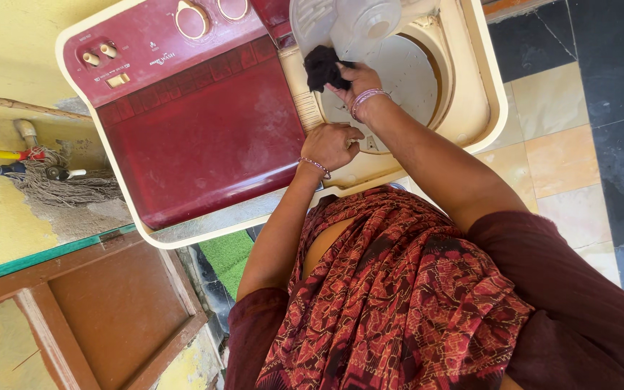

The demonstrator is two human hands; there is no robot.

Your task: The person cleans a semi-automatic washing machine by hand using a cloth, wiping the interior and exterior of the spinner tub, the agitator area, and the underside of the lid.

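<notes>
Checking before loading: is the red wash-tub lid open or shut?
Shut: the red lid lies flat over its tub, while the spinner side's opening is uncovered.

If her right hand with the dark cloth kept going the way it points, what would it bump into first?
Probably the pale round lid over the tub, just beyond the right hand and dark cloth; depth is unclear.

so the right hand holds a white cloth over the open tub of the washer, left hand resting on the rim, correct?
Not quite: the head view shows the cloth is black, not white. The rest holds: the right hand grips it over the open tub of the washer, and the left hand rests on the rim.
</notes>
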